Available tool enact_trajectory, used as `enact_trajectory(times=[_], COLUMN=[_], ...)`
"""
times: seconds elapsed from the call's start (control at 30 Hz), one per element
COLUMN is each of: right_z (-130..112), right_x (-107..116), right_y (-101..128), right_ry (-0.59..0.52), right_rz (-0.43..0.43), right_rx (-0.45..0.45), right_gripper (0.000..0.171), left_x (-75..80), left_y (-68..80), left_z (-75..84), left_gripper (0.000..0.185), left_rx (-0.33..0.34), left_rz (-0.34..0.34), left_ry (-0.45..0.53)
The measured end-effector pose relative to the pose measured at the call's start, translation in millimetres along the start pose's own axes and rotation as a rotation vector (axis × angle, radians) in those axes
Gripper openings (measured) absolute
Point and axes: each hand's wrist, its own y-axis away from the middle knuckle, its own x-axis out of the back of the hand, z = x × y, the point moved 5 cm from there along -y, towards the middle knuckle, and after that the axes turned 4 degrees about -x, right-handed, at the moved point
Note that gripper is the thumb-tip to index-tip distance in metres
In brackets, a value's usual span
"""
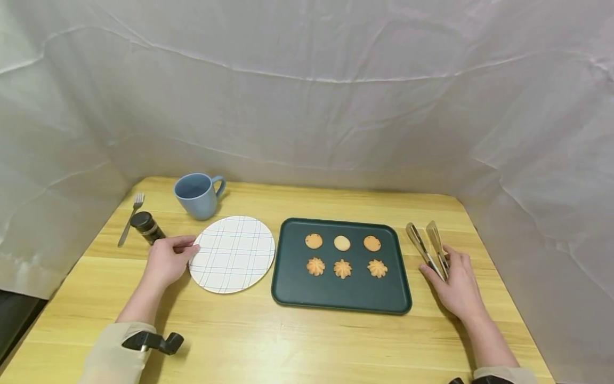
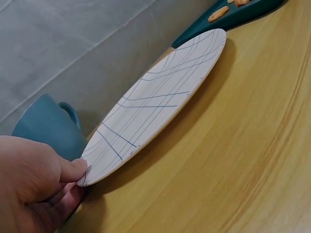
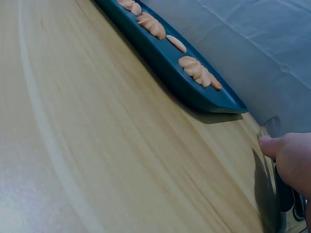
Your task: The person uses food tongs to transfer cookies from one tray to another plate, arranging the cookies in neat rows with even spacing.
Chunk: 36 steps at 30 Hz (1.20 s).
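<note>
- Far left, on wooden table (image 1: 297, 341): fork (image 1: 130, 218) lying tines away, well clear of both hands
- Just right of fork: small dark-lidded jar (image 1: 146, 227) on its side or tilted, close behind the left knuckles, not touched
- Left hand (image 1: 168, 258): fingers curled at near-left rim of checked plate (image 1: 233, 254); wrist view shows thumb on top of the rim and fingers tucked below, so pinching the edge; rim there looks raised slightly off the wood, though cannot tell for certain
- Behind plate: blue mug (image 1: 198, 195) upright, handle turned right, apart from plate
- Plate empty, lying just beside left edge of dark green tray (image 1: 288, 288); rims near, seemingly not touching
- Tray centred before the person, carrying six cookies (image 1: 342, 255) in two rows of three: flat round ones at the back, piped rosettes in front; all spaced apart
- Right of tray: metal tongs (image 1: 427, 246) flat on table, tips pointing away, arms spread
- Right hand (image 1: 455, 285): laid over handle end of tongs, fingers loosely curved onto it, thumb alongside; grip judged only just forming, tongs not lifted
- White cloth backdrop (image 1: 307, 96) enclosing table on three sides
</note>
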Motion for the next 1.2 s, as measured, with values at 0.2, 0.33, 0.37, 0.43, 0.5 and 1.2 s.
enact_trajectory(times=[0.2, 0.33, 0.37, 0.43, 0.5, 1.2], right_z=[1.7, 1.6, 1.6, 1.3, 0.9, -15.0], right_x=[-1.0, -1.2, -1.3, -1.5, -1.5, 21.1], right_y=[-0.6, -0.2, 0.0, 0.1, -0.3, -2.9], right_ry=[0.018, 0.025, 0.024, 0.026, 0.027, 0.072], right_rz=[0.01, 0.009, 0.01, 0.013, 0.015, -0.053], right_rx=[-0.005, -0.023, -0.03, -0.038, -0.038, -0.065], right_gripper=[0.073, 0.069, 0.069, 0.067, 0.065, 0.062], left_x=[-2.6, -3.5, -3.6, -3.7, -4.0, -9.3], left_y=[-2.4, -2.7, -2.6, -2.5, -2.3, -1.4], left_z=[-6.1, -7.4, -7.5, -8.3, -9.5, -12.9], left_gripper=[0.032, 0.033, 0.034, 0.035, 0.035, 0.039], left_rx=[0.042, 0.085, 0.094, 0.108, 0.123, 0.184], left_rz=[-0.007, -0.027, -0.031, -0.037, -0.037, -0.048], left_ry=[0.028, 0.041, 0.043, 0.054, 0.068, 0.109])
